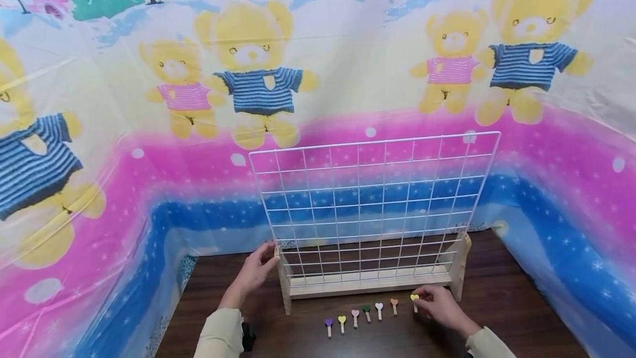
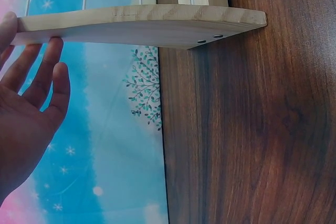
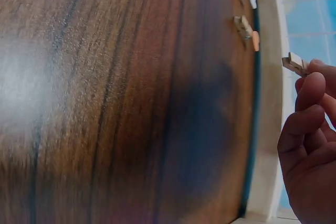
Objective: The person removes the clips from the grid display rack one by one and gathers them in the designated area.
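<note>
A white wire grid [image 1: 385, 209] stands upright in a wooden base [image 1: 370, 282] on the table. My left hand [image 1: 254, 272] holds the upper part of the base's left side board [image 2: 142, 22], thumb on one face and fingertips on the other. Between the thumb and fingers of my right hand [image 1: 444, 308] is a small wooden clothespin with a yellow heart [image 1: 414, 296]; its wooden end [image 3: 295, 64] shows in the right wrist view. Other heart clothespins lie in a row before the base: purple [image 1: 329, 327], yellow [image 1: 342, 322], pink [image 1: 355, 318], green [image 1: 366, 312], white [image 1: 379, 311] and orange [image 1: 395, 306].
The dark wood-grain table [image 1: 223, 275] ends close behind the grid. A curtain printed with bears [image 1: 348, 65] hangs behind and along both sides. The base's right side board [image 1: 463, 267] rises just beyond my right hand.
</note>
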Tool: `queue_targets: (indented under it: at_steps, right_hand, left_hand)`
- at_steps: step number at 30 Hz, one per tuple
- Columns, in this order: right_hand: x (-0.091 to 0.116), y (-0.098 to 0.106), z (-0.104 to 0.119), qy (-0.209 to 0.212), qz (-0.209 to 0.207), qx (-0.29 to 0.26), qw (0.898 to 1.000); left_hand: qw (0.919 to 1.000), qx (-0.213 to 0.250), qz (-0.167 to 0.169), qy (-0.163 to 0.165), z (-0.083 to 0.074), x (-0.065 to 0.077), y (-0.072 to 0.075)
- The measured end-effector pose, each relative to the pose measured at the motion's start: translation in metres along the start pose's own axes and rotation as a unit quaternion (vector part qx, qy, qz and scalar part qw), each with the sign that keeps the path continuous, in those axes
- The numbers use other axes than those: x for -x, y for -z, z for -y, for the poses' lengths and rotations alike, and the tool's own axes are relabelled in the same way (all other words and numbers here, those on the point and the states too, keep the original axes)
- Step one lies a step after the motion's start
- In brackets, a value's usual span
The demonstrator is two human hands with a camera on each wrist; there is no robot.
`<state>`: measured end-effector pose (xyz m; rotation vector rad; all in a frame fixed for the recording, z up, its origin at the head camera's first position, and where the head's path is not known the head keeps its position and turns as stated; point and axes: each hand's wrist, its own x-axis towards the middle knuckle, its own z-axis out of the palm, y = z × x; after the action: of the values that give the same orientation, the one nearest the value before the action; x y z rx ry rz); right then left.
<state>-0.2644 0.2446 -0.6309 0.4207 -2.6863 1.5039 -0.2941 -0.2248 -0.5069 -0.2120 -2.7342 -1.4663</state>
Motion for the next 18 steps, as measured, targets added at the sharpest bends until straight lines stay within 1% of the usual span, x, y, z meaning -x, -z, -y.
queue_targets:
  at_steps: [3,6,11,18]
  right_hand:
    - [-0.004,-0.003,-0.004,-0.02,0.001,0.004,1.0]
    - [-0.007,-0.005,-0.006,-0.028,0.013,0.02,0.999]
    - [-0.013,-0.007,-0.009,-0.042,0.02,0.046,0.998]
    - [-0.019,-0.01,-0.017,-0.039,0.037,0.074,0.996]
  left_hand:
    - [1.0,-0.002,-0.001,-0.002,0.0,-0.001,0.0]
    - [1.0,-0.003,-0.002,-0.001,0.0,-0.002,0.0]
    - [1.0,0.0,-0.003,0.0,0.0,-0.002,0.0]
    - [1.0,0.002,0.001,0.003,0.0,-0.002,0.0]
